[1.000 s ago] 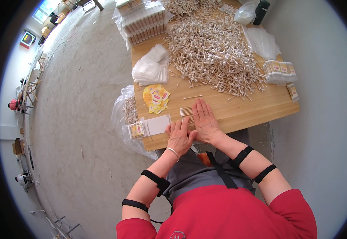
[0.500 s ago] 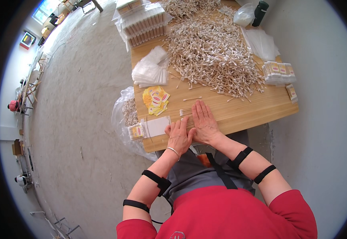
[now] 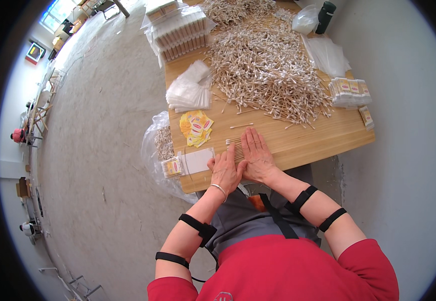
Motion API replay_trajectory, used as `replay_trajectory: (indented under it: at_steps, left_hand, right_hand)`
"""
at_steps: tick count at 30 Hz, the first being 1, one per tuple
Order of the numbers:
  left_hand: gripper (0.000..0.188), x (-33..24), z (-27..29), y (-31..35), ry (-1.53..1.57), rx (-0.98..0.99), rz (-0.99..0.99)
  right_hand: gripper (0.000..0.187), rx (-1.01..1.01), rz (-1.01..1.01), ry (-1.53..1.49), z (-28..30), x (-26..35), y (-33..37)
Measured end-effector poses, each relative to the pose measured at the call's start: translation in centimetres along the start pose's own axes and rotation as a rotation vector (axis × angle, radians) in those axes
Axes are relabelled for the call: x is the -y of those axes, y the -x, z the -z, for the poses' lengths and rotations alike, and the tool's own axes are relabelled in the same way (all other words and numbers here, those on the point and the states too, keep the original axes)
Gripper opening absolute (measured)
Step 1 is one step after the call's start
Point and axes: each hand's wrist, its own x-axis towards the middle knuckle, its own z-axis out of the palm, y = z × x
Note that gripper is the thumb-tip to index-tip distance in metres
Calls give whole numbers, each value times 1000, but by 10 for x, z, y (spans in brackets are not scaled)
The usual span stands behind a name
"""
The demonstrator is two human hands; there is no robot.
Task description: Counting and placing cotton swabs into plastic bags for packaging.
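A row of cotton swabs (image 3: 236, 142) lies side by side on the wooden table near its front edge, partly hidden by my hands. My right hand (image 3: 258, 159) rests flat along the right ends of the row, fingers straight and close together. From the left, my left hand (image 3: 226, 169) touches the swabs with its fingers stretched forward and apart. The two thumbs nearly meet. Just left of my left hand lies a white card (image 3: 198, 161), beside a clear pack of swabs with a yellow label (image 3: 171, 167). One loose swab (image 3: 241, 126) lies beyond the row.
A big heap of swabs (image 3: 268, 70) covers the table's far middle. Yellow labels (image 3: 196, 127), clear bags (image 3: 190, 89) and stacked packs (image 3: 180, 32) stand at left. More packs (image 3: 350, 92), bags (image 3: 328, 55) and a dark bottle (image 3: 325, 17) line the right, near the wall.
My left fingers have shifted slightly forward over the row of swabs. My right hand stays almost in place, still flat against it.
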Motion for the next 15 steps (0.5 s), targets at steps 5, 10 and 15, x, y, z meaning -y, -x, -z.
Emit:
replay_trajectory:
  at_steps: [5,10,15]
  left_hand:
    - [63,0,0,-5,14,53,32]
    - [65,6,1,-10,2,93,34]
    - [63,4,1,-15,33,60,71]
  right_hand:
    - [87,2,-4,7,-2,-2,0]
    - [90,-15,-4,-37,0,0,-1]
    - [91,-5,-9,-44,-2,-1,-1]
